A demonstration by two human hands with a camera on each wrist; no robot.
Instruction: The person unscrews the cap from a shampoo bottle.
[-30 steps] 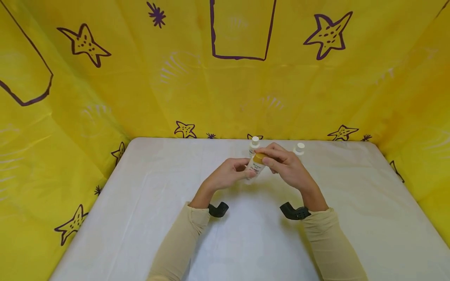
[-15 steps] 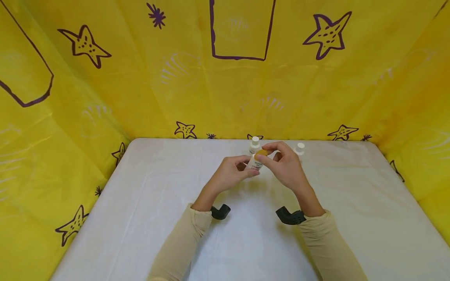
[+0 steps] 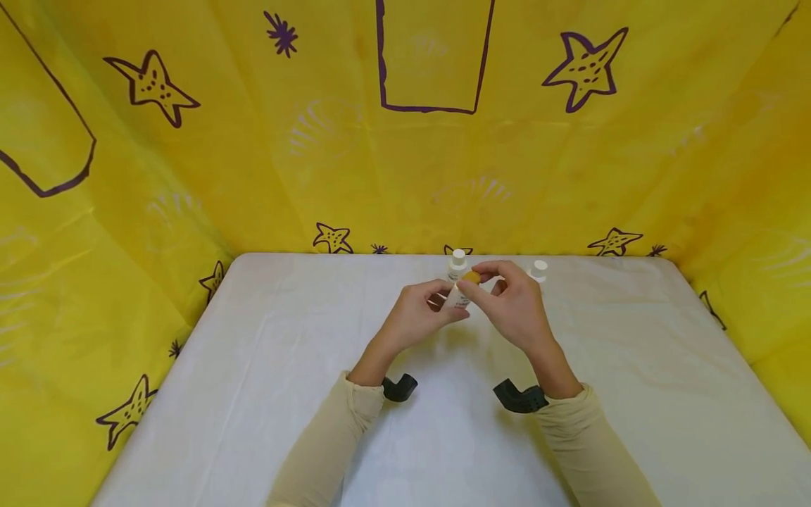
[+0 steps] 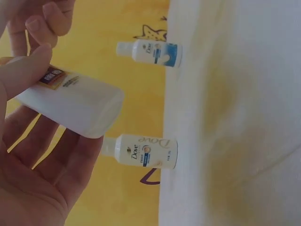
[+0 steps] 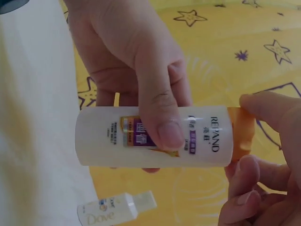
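My left hand [image 3: 418,315] grips a white bottle [image 5: 101,136] lettered "REPAND", its thumb lying across the purple-and-gold label. The bottle is held tilted above the table, its base showing in the left wrist view. At its top sits an orange cap [image 5: 242,134], which my right hand [image 3: 516,306] pinches between thumb and fingers. In the right wrist view the cap meets the bottle's shoulder. My curled left fingers are partly hidden behind the bottle.
Two smaller white Dove bottles with white caps stand upright near the table's back edge: one with a blue base [image 4: 171,55], one all cream-white [image 4: 150,151]. The table [image 3: 266,394] wears a white cover. Yellow fabric [image 3: 253,162] with starfish drawings hangs behind and at the sides.
The right fingers have shifted their hold on the orange cap, with the thumb now on its near side. The bottle has tipped, and its label shows less in the head view.
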